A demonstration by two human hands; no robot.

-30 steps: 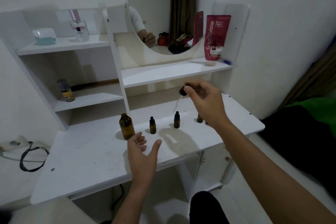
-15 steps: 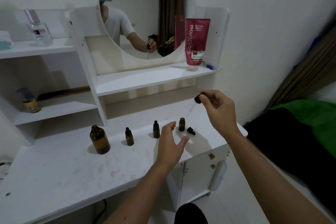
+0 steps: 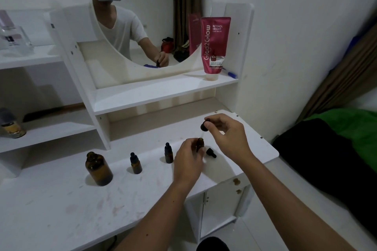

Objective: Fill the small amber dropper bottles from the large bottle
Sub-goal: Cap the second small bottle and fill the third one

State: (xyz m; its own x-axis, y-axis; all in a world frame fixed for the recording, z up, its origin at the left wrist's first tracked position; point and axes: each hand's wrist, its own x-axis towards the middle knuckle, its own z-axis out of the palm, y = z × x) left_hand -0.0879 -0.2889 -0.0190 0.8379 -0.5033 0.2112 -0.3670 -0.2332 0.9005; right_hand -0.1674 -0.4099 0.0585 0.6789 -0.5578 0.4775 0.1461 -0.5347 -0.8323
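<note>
Left hand (image 3: 188, 160) grips an uncapped small amber bottle (image 3: 200, 143) near the desk's (image 3: 61, 206) back right area, fingers wrapped round its body, mouth showing above them. Right hand (image 3: 228, 136) pinches a black dropper bulb (image 3: 204, 126) just above that mouth, thin pipette pointing down toward the opening; liquid in it cannot be told. A loose black dropper cap (image 3: 211, 152) lies on its side on the desk just right of the held bottle. Two more small amber dropper bottles stand capped and upright: one (image 3: 168, 154) just left of the left hand, another (image 3: 135, 163) further left. Large amber bottle (image 3: 99, 169) stands uncapped nearer the left, well apart from the hands; fill level unclear through dark glass. All bottles sit in a loose row along the middle of the desk. Front half of the desk is bare white surface. Right edge is close to the right hand. A red tube (image 3: 214, 47) stands on the shelf (image 3: 163, 89) above.
</note>
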